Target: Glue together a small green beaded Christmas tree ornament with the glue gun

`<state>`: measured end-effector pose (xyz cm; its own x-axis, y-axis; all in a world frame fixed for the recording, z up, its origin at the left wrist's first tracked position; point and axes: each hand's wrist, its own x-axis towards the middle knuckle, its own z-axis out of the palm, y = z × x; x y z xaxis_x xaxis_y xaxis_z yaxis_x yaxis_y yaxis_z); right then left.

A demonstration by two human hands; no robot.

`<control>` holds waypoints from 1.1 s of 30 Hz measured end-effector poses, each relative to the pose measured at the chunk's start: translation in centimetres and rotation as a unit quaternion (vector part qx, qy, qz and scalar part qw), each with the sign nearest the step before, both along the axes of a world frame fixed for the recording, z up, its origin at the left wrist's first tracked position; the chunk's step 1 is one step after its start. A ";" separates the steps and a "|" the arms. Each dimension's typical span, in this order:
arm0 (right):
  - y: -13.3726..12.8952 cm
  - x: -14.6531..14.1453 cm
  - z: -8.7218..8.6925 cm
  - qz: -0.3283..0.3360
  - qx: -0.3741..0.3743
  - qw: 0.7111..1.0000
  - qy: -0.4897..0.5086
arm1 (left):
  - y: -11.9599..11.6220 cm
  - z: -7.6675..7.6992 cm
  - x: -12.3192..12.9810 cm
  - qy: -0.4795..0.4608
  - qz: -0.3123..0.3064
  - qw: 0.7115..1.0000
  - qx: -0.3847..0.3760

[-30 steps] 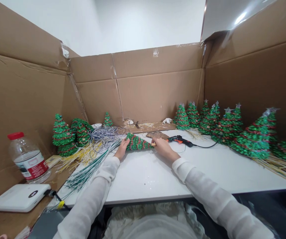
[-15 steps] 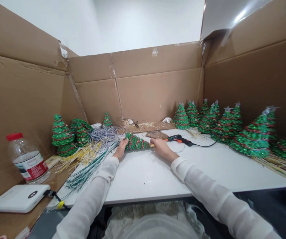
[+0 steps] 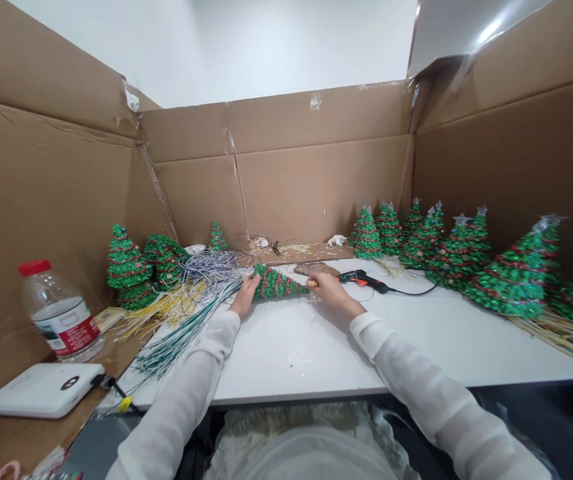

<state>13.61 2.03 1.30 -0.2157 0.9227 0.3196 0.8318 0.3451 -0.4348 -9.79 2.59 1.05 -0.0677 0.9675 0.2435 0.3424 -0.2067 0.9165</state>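
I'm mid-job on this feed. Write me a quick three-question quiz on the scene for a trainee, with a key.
1. Which hand grips the sideways tree at its wide end?
2. True or false: the bottle has a red cap.
3. The star-topped trees stand on the person's:
A) left
B) right
C) lap

Key: 1. The left hand; 2. True; 3. B

Green tree (image 3: 279,283) ringed in red, seemingly tan stick (image 3: 312,284), white tabletop (image 3: 276,363), red bottle cap (image 3: 34,268), black-and-orange tool (image 3: 374,284)
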 end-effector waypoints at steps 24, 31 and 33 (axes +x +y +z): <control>-0.1 -0.3 -0.4 -0.014 0.003 0.999 -0.038 | 0.3 -0.2 -0.1 -0.012 -0.016 1.000 0.000; -0.3 -1.1 -0.5 -0.011 0.024 0.999 -0.045 | -0.1 0.0 0.0 -0.035 -0.046 0.998 -0.005; -0.2 -1.3 -0.5 -0.011 0.023 0.999 -0.045 | -0.4 0.1 0.0 -0.042 -0.051 0.998 -0.011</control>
<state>12.33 1.79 0.81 -0.2243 0.9128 0.3414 0.8746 0.3431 -0.3427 -9.81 2.23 1.19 0.0121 0.9755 0.2197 0.2433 -0.2159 0.9456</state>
